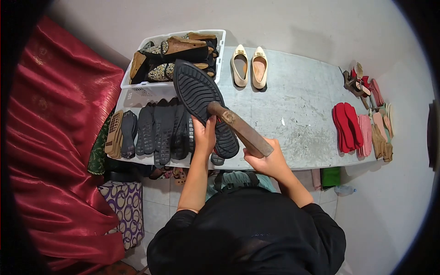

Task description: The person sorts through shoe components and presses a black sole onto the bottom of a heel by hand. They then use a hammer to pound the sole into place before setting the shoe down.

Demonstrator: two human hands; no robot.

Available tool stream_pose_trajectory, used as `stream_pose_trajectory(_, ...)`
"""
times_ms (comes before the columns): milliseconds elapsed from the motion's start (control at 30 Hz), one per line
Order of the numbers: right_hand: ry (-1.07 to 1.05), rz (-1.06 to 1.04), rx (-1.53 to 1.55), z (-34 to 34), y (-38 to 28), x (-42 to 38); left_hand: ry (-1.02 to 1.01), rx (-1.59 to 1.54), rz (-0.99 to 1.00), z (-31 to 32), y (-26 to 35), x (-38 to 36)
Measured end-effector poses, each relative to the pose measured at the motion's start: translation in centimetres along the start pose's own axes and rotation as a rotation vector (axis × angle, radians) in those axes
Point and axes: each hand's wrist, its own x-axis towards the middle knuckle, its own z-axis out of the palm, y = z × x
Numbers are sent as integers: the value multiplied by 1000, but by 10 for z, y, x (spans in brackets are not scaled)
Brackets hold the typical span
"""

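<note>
My left hand (pixel 204 135) is closed round the middle of a black sandal (pixel 197 89), whose ribbed sole faces up toward me. Its toe end points to the white basket, and its heel end hangs over the table's front edge. A small spot of red shows at its side. My right hand (pixel 266 160) grips a worn brown hammer (pixel 243 130). The hammer's round face lies right at the middle of the sole, close to my left fingertips. Most of the hammer's handle is hidden behind its head and my hand.
A white basket (pixel 221 50) full of patterned and black shoes stands at the back left. Black soles (pixel 162 130) line the front left. Cream flats (pixel 259 68) sit at the back; red soles (pixel 346 128) and sandals (pixel 360 85) at the right. Red cloth (pixel 68 137) hangs left.
</note>
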Motion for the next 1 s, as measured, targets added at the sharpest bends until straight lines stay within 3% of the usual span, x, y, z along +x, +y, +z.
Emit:
stream_pose_trajectory(67, 32, -22, 46, 6, -2, 3, 9, 65, 39, -3, 7, 1)
stream_pose_trajectory(167, 35, -56, -25, 13, -6, 3, 14, -288, -82, -16, -5, 2)
stream_pose_trajectory(300, 55, 23, 51, 25, -4, 7, -5, -270, -141, -20, -3, 10)
stream_pose_trajectory(400, 87, 9, 63, 28, -10, 5, 79, -145, -38, -13, 4, 11)
stream_pose_trajectory(467, 95, 11, 62, 31, -10, 4, 13, -198, -53, -12, 16, 12)
stream_pose_trajectory(700, 36, 48, 75, 32, -8, 0, 78, -332, -124, 6, 45, 7)
stream_pose_trajectory(767, 51, 6, 97, 33, -5, -3, 63, -543, -161, 6, 44, 7)
stream_pose_trajectory(867, 27, 44, 54, 32, 2, -2, 185, -589, -204, 17, 51, 7)
stream_pose_trajectory(1000, -14, 108, 68, 26, 2, -7, 103, -534, -259, 6, 31, 7)
